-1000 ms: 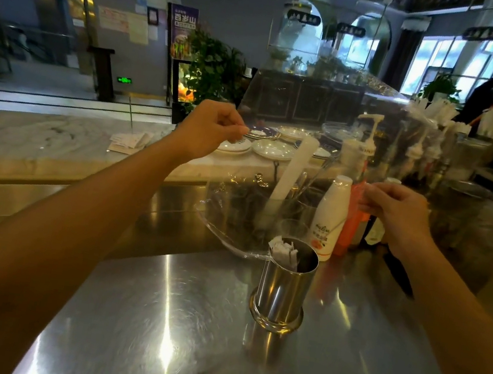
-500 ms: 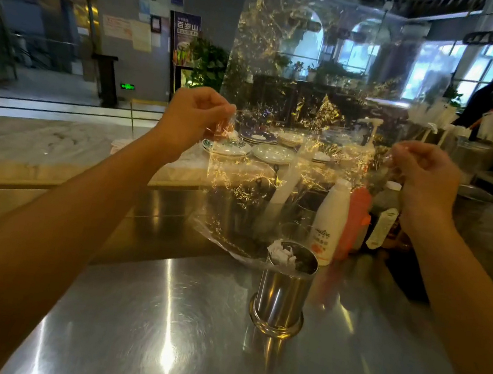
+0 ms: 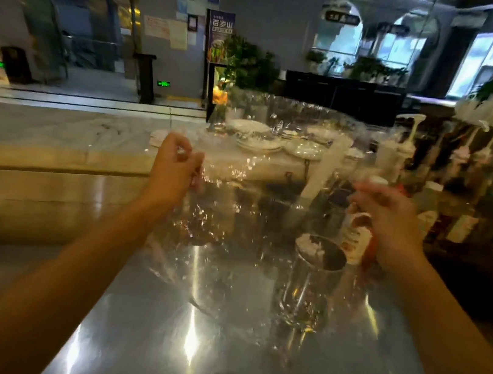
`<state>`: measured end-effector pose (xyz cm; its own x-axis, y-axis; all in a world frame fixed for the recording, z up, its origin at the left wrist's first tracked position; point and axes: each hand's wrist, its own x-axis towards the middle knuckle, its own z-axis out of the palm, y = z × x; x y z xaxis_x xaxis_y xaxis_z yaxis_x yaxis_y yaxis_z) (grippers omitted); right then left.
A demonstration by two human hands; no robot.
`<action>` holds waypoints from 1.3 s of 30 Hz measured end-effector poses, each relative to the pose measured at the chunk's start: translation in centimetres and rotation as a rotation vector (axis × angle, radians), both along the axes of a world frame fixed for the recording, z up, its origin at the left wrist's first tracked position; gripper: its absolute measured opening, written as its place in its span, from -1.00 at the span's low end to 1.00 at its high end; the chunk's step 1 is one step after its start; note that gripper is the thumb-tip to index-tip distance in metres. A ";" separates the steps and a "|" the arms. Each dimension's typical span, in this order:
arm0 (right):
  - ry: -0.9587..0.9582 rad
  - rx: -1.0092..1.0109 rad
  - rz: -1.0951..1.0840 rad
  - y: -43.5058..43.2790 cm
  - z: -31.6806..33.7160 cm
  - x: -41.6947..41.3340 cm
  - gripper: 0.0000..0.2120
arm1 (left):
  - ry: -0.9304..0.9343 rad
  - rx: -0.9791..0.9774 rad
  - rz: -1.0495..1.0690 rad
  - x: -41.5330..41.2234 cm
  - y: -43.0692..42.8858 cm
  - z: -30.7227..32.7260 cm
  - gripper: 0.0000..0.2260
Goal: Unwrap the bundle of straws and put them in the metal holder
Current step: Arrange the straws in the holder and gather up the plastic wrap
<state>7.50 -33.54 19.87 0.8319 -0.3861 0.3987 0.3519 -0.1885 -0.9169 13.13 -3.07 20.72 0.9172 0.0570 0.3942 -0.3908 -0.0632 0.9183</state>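
Observation:
A clear plastic wrapper [image 3: 229,248] hangs stretched between my two hands, draping down in front of the metal holder [image 3: 308,289]. My left hand [image 3: 173,172] pinches its upper left edge. My right hand [image 3: 388,214] pinches the upper right edge. The holder stands upright on the steel counter [image 3: 182,353], seen through the film. White paper-wrapped straws [image 3: 310,246] show their tips inside its rim, at the left side. The picture is blurred by motion.
Behind the holder stand a white bottle [image 3: 356,238], pump bottles [image 3: 404,146] and a tall white roll [image 3: 326,170]. Stacked plates [image 3: 258,139] sit on the marble ledge [image 3: 54,139] beyond the counter. More straws in cups stand at the far right.
Both hands have dropped from chest height and the wrapper now hangs lower, over the holder. The view has shifted and the holder sits further right.

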 end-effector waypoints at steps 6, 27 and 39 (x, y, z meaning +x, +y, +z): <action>0.328 -0.050 0.271 3.7 -4.5 0.3 -0.76 | 0.248 -0.013 -0.004 -1.8 4.7 -5.6 -0.85; 0.665 -1.165 0.473 12.0 -23.9 -0.6 -0.31 | 0.521 1.146 0.081 -11.4 10.1 -25.1 -0.31; 0.790 -0.995 0.622 9.4 -19.5 0.8 -0.42 | 0.598 1.229 0.156 -7.8 7.5 -21.8 -0.55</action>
<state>8.27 -24.17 0.36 0.8887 0.2832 -0.3604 0.0797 -0.8698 -0.4869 5.31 4.44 -1.05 0.9798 0.0796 -0.1836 0.1272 -0.9560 0.2643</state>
